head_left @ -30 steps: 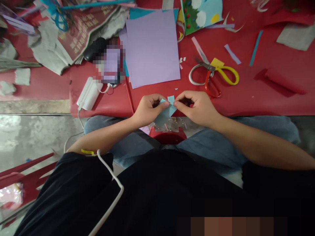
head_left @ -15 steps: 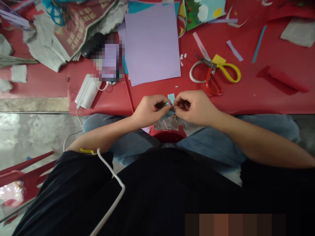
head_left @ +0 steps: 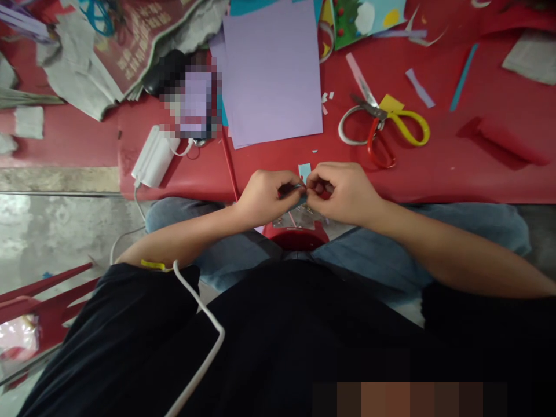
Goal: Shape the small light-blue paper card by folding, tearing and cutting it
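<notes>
Two hands: left hand (head_left: 266, 196) and right hand (head_left: 343, 191) pinch light-blue paper piece (head_left: 304, 172) together.
Progress: folding seemingly midway, unfinished.
Scissors (head_left: 382, 124): idle, 2 o'clock.

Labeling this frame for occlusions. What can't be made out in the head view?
- Light blue paper piece: mostly hidden between the left hand and right hand; its shape and folds can't be read.
- Object beside the white charger: pixelated block, unreadable.
- Clear packet on the lap: contents too small, partly under the hands.
- Collage picture: cut off by the top edge.
- Bottom edge: pixelated strip.
</notes>
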`<state>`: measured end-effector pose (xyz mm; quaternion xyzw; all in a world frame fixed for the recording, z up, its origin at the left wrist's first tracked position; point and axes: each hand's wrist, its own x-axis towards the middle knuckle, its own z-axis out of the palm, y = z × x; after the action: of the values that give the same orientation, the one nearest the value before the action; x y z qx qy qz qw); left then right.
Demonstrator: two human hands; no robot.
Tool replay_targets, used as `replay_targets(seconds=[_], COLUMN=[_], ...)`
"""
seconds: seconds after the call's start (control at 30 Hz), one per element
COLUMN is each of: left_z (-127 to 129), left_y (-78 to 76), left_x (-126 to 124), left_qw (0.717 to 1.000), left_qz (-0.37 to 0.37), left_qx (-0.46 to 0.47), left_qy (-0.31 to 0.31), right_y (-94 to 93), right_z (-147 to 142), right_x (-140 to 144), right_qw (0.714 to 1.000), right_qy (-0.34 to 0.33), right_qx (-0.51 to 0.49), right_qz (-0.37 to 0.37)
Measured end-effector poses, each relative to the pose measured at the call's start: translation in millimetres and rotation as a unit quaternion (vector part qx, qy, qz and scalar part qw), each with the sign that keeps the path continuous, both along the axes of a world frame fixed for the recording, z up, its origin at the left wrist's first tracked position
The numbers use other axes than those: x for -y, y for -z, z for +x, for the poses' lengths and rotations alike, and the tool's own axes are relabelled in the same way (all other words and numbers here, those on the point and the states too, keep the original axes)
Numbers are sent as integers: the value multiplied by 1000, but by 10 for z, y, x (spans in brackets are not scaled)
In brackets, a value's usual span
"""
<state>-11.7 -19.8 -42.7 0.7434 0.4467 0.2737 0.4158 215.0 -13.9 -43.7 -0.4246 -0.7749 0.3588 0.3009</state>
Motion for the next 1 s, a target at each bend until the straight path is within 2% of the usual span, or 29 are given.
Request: replay_targets(seconds=[0.17,0.4,0.57,0.77,0.9,1.0], left_z=[23,25,3,-83,-95,-103], left_y=[26,16,-32,-113,-134,-133], left_x=[30,-1,-64,-214,-261,-280], left_qw=[999,992,986,969,984,987], left_qz=[-2,-76,-109,-188,-152,-144], left_qx=[49,100,116,148,89,54], left_qy=[1,24,41,64,34,52], right_y=[-25,-8,-78,-32,11,12], right_z=[-25,-3,11,11,-9,-36], right_x=[40,84,97,27,3,31], right_qw=[998,995,999,978,971,972], right_qy=[0,-2,3,91,101,89], right_qx=[-45,-58,-52,-134,-146,-142], right_qz=[32,77,12,-128,-158,-162])
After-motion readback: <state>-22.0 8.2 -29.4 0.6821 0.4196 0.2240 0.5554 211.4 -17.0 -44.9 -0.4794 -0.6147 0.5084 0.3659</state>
